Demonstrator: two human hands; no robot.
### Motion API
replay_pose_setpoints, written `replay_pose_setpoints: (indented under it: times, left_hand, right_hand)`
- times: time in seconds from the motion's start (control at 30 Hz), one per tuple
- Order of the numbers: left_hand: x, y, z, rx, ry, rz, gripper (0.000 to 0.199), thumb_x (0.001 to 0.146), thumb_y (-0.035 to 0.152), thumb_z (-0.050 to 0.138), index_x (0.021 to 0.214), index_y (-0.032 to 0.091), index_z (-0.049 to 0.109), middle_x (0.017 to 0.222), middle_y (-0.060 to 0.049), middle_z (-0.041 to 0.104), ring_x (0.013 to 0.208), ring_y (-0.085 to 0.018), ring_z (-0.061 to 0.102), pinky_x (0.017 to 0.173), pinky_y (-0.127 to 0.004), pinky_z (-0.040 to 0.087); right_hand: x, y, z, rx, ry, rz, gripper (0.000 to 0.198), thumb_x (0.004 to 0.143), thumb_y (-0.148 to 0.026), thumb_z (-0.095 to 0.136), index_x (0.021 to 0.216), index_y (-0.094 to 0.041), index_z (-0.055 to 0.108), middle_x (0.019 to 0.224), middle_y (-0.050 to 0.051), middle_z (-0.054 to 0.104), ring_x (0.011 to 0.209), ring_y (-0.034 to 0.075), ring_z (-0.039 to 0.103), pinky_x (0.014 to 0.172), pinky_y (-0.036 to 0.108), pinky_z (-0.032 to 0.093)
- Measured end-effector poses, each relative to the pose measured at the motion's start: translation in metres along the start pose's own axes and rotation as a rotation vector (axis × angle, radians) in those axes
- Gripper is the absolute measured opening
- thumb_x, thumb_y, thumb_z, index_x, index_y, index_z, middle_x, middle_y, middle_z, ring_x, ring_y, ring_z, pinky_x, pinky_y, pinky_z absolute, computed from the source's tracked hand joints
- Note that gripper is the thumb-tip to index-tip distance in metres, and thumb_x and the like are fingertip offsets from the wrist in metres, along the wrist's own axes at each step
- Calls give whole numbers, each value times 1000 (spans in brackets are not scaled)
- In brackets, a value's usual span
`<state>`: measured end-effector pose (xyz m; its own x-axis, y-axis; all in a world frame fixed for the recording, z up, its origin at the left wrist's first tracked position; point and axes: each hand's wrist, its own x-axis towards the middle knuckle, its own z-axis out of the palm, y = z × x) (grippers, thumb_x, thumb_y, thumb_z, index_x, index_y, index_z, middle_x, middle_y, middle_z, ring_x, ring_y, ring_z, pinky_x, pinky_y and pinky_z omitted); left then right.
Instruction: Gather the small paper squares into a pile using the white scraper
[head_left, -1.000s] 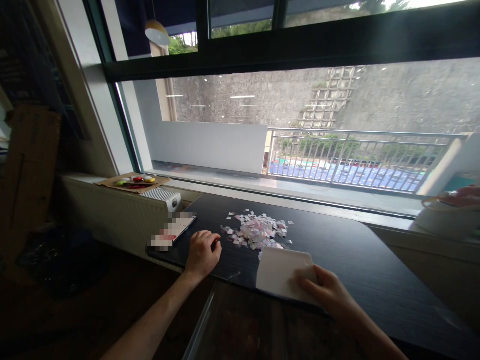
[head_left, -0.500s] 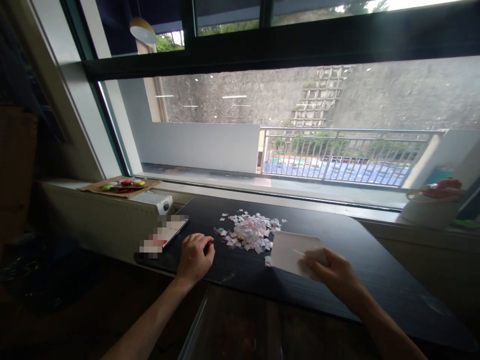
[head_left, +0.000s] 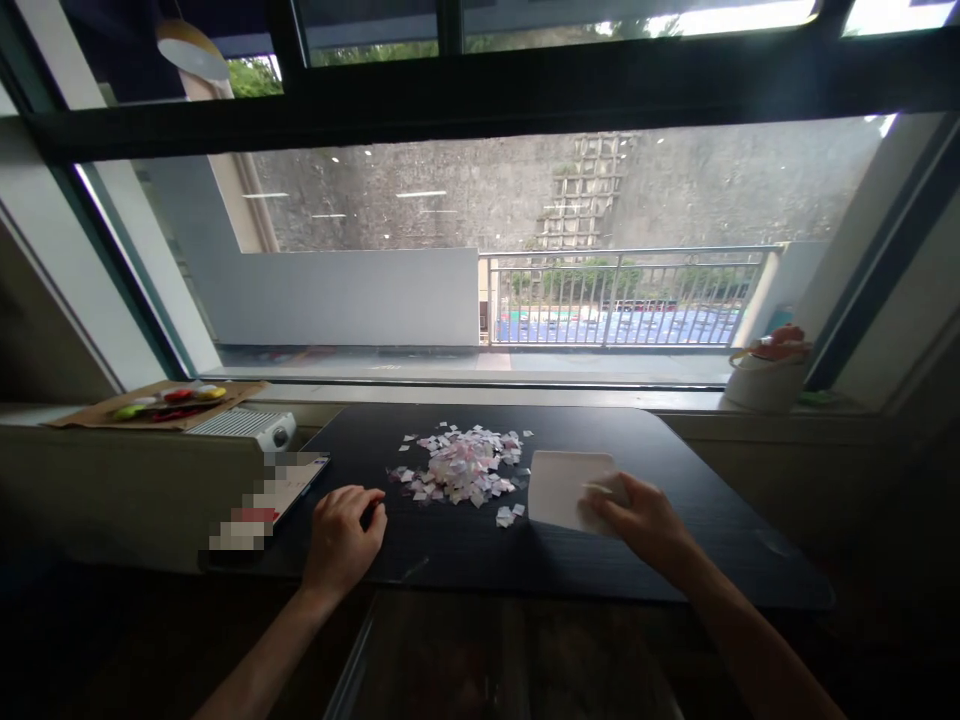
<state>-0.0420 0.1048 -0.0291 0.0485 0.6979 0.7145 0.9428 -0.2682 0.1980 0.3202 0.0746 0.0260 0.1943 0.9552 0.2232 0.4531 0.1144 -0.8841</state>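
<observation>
A heap of small white and pinkish paper squares (head_left: 465,463) lies on the dark table. My right hand (head_left: 637,515) grips a white flat scraper (head_left: 559,480) with rounded corners, just right of the heap; its fingers are blurred by motion. A few loose squares (head_left: 506,516) lie close to the scraper's left edge, apart from the heap. My left hand (head_left: 347,535) rests at the table's near left with its fingers curled in and the thumb near the forefinger. Nothing shows in that hand, though its palm is hidden.
The black table (head_left: 645,440) stands against the window sill. At its left edge lies a flat, partly blurred-out device (head_left: 300,475). Brown paper (head_left: 90,405) with colourful items lies on the left ledge, and a white pot (head_left: 761,385) stands on the sill at right.
My view has turned right, so the scene shifts left. The scraper stands slightly farther from the heap, and more loose squares show by its left edge. My left hand keeps its curled pose.
</observation>
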Motion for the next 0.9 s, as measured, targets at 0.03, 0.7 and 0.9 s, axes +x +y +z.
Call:
replay_pose_setpoints:
  times: [0.03, 0.7, 0.9]
  left_hand:
    - [0, -1, 0, 4, -4, 5, 21, 79, 27, 47, 82, 19, 66, 85, -7, 69, 90, -26, 61, 85, -42, 43]
    - [34, 129, -2, -107, -630, 554, 31, 86, 19, 47, 113, 27, 60, 104, -7, 59, 109, -27, 50, 105, -61, 20]
    - [45, 124, -6, -212, -693, 307, 15, 82, 18, 53, 84, 22, 67, 93, -4, 65, 103, -22, 54, 105, -49, 26]
  right_hand:
    - [-1, -1, 1, 17, -5, -2, 22, 67, -37, 59, 73, -16, 65, 66, 4, 68, 60, 19, 63, 53, 28, 48]
    - [-8, 3, -11, -18, -61, 17, 18, 67, -33, 56, 71, -16, 62, 68, 3, 64, 62, 19, 60, 54, 28, 46]
    - [-7, 13, -16, 132, -12, 49, 19, 67, -34, 63, 75, -17, 64, 67, 1, 67, 62, 18, 62, 52, 26, 47]
